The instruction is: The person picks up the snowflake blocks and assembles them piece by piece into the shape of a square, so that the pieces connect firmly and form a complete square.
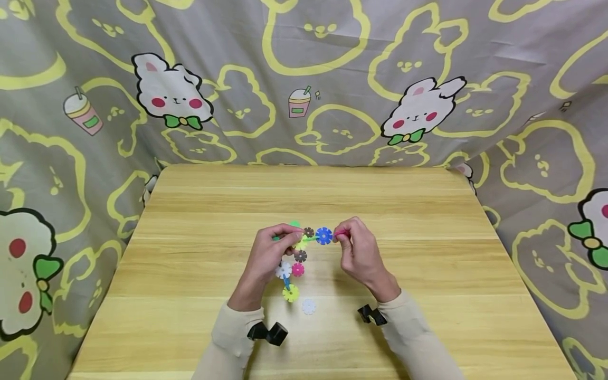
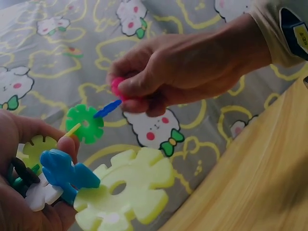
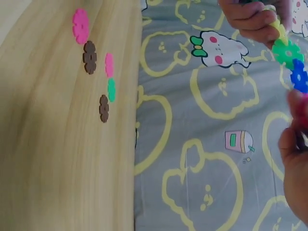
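Note:
Both hands hover over the wooden table (image 1: 190,274) with a chain of plastic snowflake discs between them. My left hand (image 1: 286,238) grips the chain's left part; a white disc (image 1: 283,269), a pink disc (image 1: 297,269) and a yellow disc (image 1: 291,293) hang below it. In the left wrist view the left hand (image 2: 60,147) grips the cluster with a big yellow-green disc (image 2: 125,192) and a green disc (image 2: 85,123). My right hand (image 1: 340,235) pinches a pink disc (image 2: 117,87) against the blue disc (image 1: 324,235) at the chain's right end.
A loose white disc (image 1: 309,306) lies on the table near my wrists. The right wrist view shows more loose discs on the wood: pink (image 3: 80,25), brown (image 3: 89,57), green (image 3: 111,90). A rabbit-print cloth (image 1: 304,79) surrounds the table.

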A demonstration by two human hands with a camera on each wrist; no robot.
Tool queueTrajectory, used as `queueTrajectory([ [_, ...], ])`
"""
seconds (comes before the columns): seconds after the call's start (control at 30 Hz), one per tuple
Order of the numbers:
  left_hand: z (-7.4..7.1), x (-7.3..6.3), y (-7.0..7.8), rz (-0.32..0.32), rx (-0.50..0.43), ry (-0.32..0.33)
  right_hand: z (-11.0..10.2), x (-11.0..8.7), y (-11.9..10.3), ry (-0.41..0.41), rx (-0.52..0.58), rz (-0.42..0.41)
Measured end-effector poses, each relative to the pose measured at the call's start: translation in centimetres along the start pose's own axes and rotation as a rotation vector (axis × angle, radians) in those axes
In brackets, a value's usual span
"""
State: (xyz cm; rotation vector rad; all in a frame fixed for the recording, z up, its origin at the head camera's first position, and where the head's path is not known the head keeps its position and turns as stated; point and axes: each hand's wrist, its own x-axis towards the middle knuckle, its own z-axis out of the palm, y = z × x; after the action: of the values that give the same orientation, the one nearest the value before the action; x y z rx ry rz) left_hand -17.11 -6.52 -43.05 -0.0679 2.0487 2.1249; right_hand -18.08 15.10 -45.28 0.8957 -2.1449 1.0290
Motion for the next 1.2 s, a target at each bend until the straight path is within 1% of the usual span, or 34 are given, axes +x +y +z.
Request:
queueTrajectory([
  [0.1, -0.2, 0.0, 0.0, 0.008, -0.006, 0.031, -0.4, 0.1, 0.0, 0.022, 0.023, 0.072],
  [0.2, -0.2, 0.0, 0.0, 0.025, -0.043, 0.045, -0.7, 0.1, -0.2, 0.002, 0.052, 0.138],
  [0.3, 0.0, 0.1, -0.1, 0.041, -0.102, 0.053, -0.5, 0.1, -0.5, -0.01, 0.081, 0.151],
  [0.4, 0.4, 0.2, -0.2, 0.049, -0.157, 0.069, -0.2, 0.2, -0.8, 0.014, 0.099, 0.139],
  [0.5, 0.7, 0.1, -0.2, 0.047, -0.186, 0.06, 0.1, 0.3, -0.9, 0.038, 0.107, 0.14],
  [0.6, 0.9, 0.0, -0.3, 0.041, -0.202, 0.012, 0.1, 0.3, -0.9, 0.069, 0.094, 0.149],
  [0.7, 1.0, -0.1, -0.4, 0.026, -0.184, -0.056, 0.1, 0.3, -0.8, 0.097, 0.08, 0.149],
  [0.8, 1.2, -0.2, -0.5, 0.016, -0.124, -0.123, 0.1, 0.4, -0.7, 0.107, 0.085, 0.135],
  [0.9, 1.5, -0.3, -0.5, 0.007, -0.06, -0.193, 0.2, 0.5, -0.8, 0.098, 0.104, 0.111],
  [0.97, 1.8, -0.3, -0.4, 0.012, -0.024, -0.249, 0.3, 0.7, -0.8, 0.084, 0.117, 0.092],
  [1.03, 2.1, -0.4, -0.4, 0.027, 0.022, -0.287, 0.4, 0.8, -0.9, 0.067, 0.124, 0.078],
  [1.1, 2.3, -0.5, -0.4, 0.052, 0.056, -0.302, 0.4, 0.9, -1.1, 0.051, 0.131, 0.067],
  [1.13, 2.4, -0.5, -0.4, 0.068, 0.063, -0.3, 0.4, 0.9, -1.1, 0.041, 0.135, 0.062],
  [1.2, 2.6, -0.5, -0.5, 0.09, 0.063, -0.275, 0.4, 0.9, -1.2, 0.025, 0.143, 0.053],
])
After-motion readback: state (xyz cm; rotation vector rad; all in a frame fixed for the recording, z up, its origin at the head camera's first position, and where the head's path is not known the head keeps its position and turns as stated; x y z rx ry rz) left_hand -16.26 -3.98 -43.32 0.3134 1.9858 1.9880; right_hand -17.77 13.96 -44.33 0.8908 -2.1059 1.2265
